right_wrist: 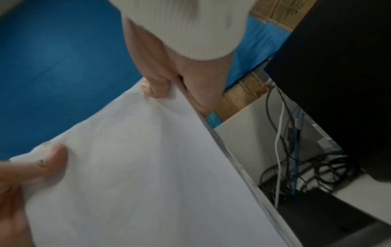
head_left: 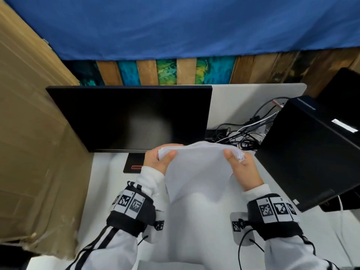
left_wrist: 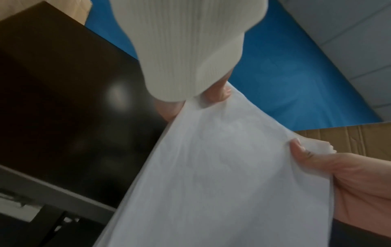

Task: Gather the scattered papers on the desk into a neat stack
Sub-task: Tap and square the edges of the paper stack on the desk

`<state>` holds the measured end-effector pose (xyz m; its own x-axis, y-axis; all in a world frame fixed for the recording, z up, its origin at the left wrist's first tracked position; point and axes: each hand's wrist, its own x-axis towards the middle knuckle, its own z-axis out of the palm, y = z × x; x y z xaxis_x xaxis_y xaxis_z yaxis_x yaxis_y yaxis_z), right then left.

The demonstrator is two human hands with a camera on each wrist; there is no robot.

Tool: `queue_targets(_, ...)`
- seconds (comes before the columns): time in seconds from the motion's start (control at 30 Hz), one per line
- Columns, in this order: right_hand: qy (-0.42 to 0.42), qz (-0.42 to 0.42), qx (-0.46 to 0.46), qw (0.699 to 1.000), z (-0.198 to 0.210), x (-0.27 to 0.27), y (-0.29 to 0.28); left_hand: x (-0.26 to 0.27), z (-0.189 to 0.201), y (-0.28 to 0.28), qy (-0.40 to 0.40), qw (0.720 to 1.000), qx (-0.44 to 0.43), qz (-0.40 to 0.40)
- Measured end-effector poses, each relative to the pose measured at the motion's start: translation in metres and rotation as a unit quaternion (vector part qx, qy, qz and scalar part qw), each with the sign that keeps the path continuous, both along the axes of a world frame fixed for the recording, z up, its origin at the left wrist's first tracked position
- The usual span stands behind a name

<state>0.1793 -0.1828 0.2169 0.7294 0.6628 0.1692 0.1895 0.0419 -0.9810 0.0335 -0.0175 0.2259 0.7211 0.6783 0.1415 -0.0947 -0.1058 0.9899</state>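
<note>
A sheaf of white papers [head_left: 196, 168] stands upright over the white desk [head_left: 105, 191], just in front of the monitor. My left hand [head_left: 165, 156] pinches its upper left corner, thumb on the near face and fingers behind. At the upper right corner my right hand [head_left: 233, 156] pinches the same way. The top sags between the two hands, and the sheet edges fan slightly at both corners. The left wrist view shows the papers [left_wrist: 222, 175] under my left hand [left_wrist: 217, 95], with the right hand [left_wrist: 338, 175] across. The right wrist view has the papers [right_wrist: 137, 167] between right hand [right_wrist: 160, 78] and left hand [right_wrist: 31, 172].
A dark monitor [head_left: 132, 117] on its base [head_left: 134, 164] stands right behind the papers. A black computer tower [head_left: 303, 149] is at the right, with tangled cables [head_left: 243, 133] beside it. A big cardboard box [head_left: 29, 133] walls off the left side.
</note>
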Motion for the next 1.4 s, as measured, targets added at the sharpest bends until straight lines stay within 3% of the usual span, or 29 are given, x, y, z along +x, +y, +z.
queue_targets(0.17,-0.003,0.039,0.02,0.999,0.015,0.005,-0.014,-0.011,0.006,0.023,-0.002,0.997,0.043,-0.056)
queue_targets(0.27,0.006,0.059,-0.049,0.997,0.008,0.011,-0.018,-0.008,-0.008,0.028,0.083,0.988,0.042,-0.126)
queue_targets(0.33,-0.018,0.036,-0.066,0.997,0.006,0.012,-0.016,0.0,-0.016,0.022,0.135,0.985,0.041,-0.101)
queue_targets(0.4,-0.103,-0.003,-0.099,0.99,0.011,0.01,-0.013,0.009,-0.016,0.013,0.187,0.981,0.049,-0.033)
queue_targets(0.43,-0.176,-0.022,-0.138,0.974,0.015,0.01,-0.011,0.013,-0.014,0.01,0.192,0.98,0.05,-0.016)
queue_targets(0.5,-0.318,-0.022,-0.267,0.909,0.023,0.007,-0.007,0.018,-0.011,0.003,0.167,0.984,0.063,-0.025)
queue_targets(0.57,-0.377,-0.005,-0.363,0.852,0.028,0.005,-0.001,0.02,-0.002,-0.003,0.148,0.984,0.082,-0.061)
queue_targets(0.63,-0.38,0.004,-0.334,0.862,0.026,0.008,0.001,0.021,0.005,-0.002,0.142,0.983,0.09,-0.068)
queue_targets(0.7,-0.355,-0.006,-0.266,0.896,0.019,0.014,-0.003,0.018,0.007,0.007,0.196,0.97,0.128,-0.061)
queue_targets(0.8,-0.224,-0.022,-0.179,0.958,0.005,0.031,-0.019,-0.001,-0.015,0.036,0.381,0.904,0.191,-0.045)
queue_targets(0.87,-0.142,-0.024,-0.151,0.978,-0.004,0.04,-0.03,-0.02,-0.034,0.055,0.467,0.867,0.172,-0.017)
queue_targets(0.93,-0.1,-0.02,-0.137,0.985,-0.009,0.045,-0.036,-0.033,-0.042,0.068,0.447,0.886,0.122,0.022)
queue_targets(1.03,-0.059,-0.018,-0.109,0.992,-0.017,0.048,-0.037,-0.038,-0.037,0.074,0.278,0.952,0.03,0.122)
queue_targets(1.1,-0.044,-0.019,-0.098,0.994,-0.019,0.051,-0.035,-0.038,-0.03,0.077,0.173,0.97,0.002,0.173)
queue_targets(1.17,-0.041,-0.025,-0.105,0.993,-0.024,0.051,-0.031,-0.04,-0.029,0.077,0.117,0.977,-0.018,0.179)
queue_targets(1.23,-0.051,-0.03,-0.131,0.99,-0.036,0.047,-0.03,-0.042,-0.043,0.074,0.137,0.982,-0.019,0.132)
queue_targets(1.33,-0.034,0.001,-0.185,0.982,-0.069,0.033,-0.033,-0.045,-0.08,0.057,0.239,0.971,-0.002,0.015)
queue_targets(1.4,-0.024,-0.03,-0.229,0.973,-0.089,0.029,-0.036,-0.041,-0.095,0.048,0.268,0.963,-0.011,0.017)
